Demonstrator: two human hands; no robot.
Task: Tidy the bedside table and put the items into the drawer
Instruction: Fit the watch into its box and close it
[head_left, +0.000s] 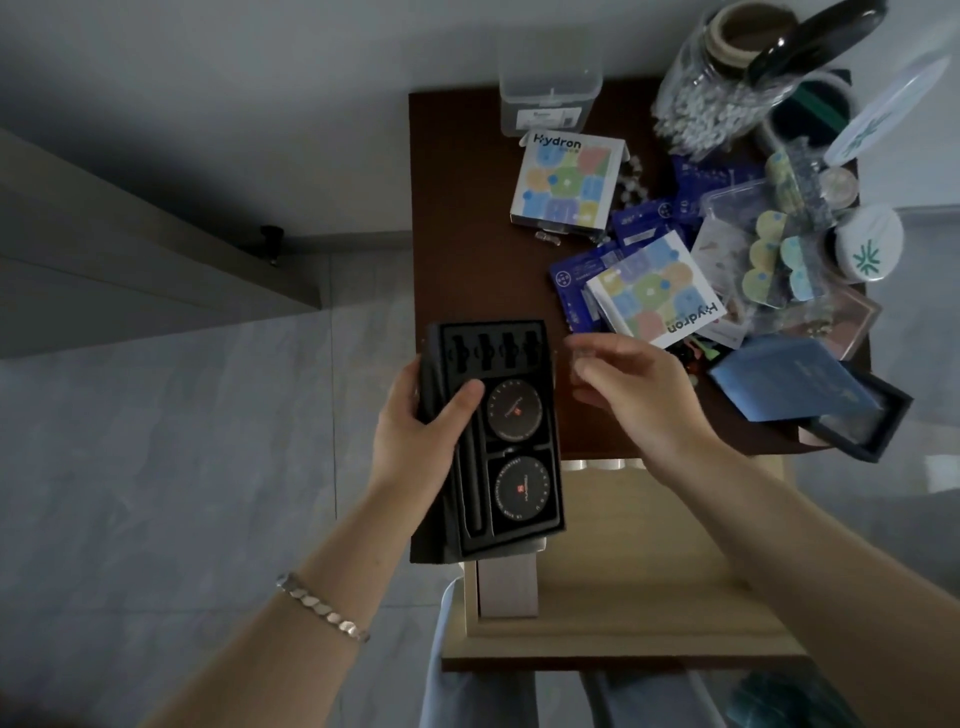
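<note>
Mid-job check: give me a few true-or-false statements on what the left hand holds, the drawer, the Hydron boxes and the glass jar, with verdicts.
1. The left hand grips the black case. True.
2. The drawer is closed. False: it is pulled open below the case.
3. Two Hydron boxes lie on the table. True.
4. The glass jar sits in the drawer. False: it is on the table, at its far end.
</note>
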